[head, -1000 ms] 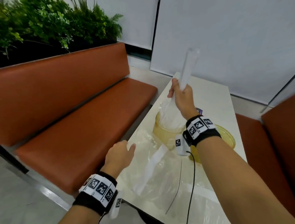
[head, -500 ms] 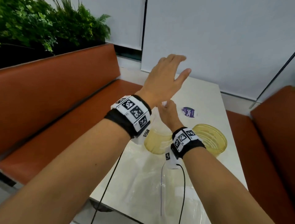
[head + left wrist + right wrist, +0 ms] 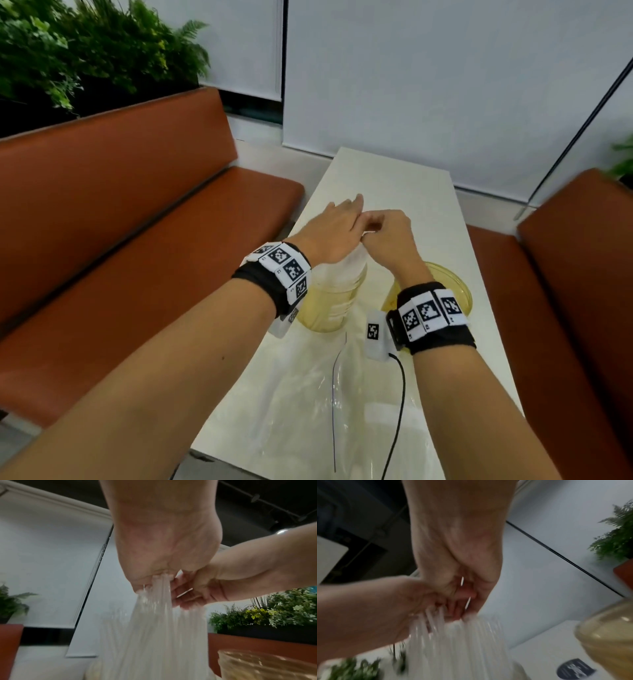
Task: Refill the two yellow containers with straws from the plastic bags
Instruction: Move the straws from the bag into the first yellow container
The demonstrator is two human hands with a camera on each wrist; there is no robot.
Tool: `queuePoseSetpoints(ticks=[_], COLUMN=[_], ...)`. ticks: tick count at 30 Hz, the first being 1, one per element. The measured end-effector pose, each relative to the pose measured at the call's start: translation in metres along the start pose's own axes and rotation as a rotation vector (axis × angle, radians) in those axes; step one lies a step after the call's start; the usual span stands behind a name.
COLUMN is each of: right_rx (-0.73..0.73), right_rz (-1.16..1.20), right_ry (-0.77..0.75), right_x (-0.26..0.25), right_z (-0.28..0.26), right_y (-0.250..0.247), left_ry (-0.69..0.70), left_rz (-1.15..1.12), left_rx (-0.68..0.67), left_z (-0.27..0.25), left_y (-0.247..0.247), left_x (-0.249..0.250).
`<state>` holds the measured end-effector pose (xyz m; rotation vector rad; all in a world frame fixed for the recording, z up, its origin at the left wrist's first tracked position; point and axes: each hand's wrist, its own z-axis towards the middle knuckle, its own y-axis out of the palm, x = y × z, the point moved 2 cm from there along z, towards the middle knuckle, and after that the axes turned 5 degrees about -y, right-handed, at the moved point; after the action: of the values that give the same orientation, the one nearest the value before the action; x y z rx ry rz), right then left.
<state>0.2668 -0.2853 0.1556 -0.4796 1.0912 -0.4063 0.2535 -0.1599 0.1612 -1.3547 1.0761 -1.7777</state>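
Long white table (image 3: 394, 178) w/ clear plastic bags (image 3: 308, 404) at near end. Left translucent yellow container (image 3: 329, 305) holds upright white straws (image 3: 154, 628); right one (image 3: 455, 291) beside it. Both hands on straw tops — left hand (image 3: 329, 236) flat, fingers straight; right hand (image 3: 390, 236) pinching them.

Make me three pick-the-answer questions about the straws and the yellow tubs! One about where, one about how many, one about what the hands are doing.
1. Where do the straws stand?
A. left container
B. right container
C. bench

2. How many yellow containers are on the table?
A. one
B. two
C. four

3. What are both hands doing?
A. resting flat
B. meeting at the straw tops
C. holding a cup

Answers: 1 A, straws rise from the left container; the right container looks empty. 2 B, two yellow tubs show. 3 B, left hand and right hand meet there.
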Motion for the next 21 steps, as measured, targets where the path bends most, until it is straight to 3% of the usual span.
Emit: queuePoseSetpoints(ticks=[3,4,6,9,13,17,21], right_rx=[0.298,0.330,0.232,-0.044,-0.258,-0.137,-0.289], right_rz=[0.011,0.003,-0.112,-0.361,-0.599,-0.635,-0.638], right_ry=[-0.047,-0.086,-0.135,-0.178,-0.193,-0.218,-0.228], right_x=[0.009,0.011,0.016,0.022,0.031,0.017,0.014], right_z=[-0.005,-0.005,0.000,0.009,0.006,0.011,0.003], right_y=[0.006,0.009,0.018,0.039,0.056,0.046,0.051], left_ry=[-0.016,-0.012,0.002,-0.036,-0.119,-0.087,-0.080], left_rz=[0.159,0.200,0.191,0.224,0.226,0.093,0.140], left_rx=[-0.123,-0.138,-0.038,0.200,-0.018,0.092,-0.060], left_z=[-0.002,-0.002,-0.001,0.001,-0.004,-0.009,-0.011], left_y=[0.025,0.029,0.023,0.014,0.034,0.028,0.034], left_x=[-0.014,-0.019,-0.025,-0.035,-0.052,-0.052,-0.055])
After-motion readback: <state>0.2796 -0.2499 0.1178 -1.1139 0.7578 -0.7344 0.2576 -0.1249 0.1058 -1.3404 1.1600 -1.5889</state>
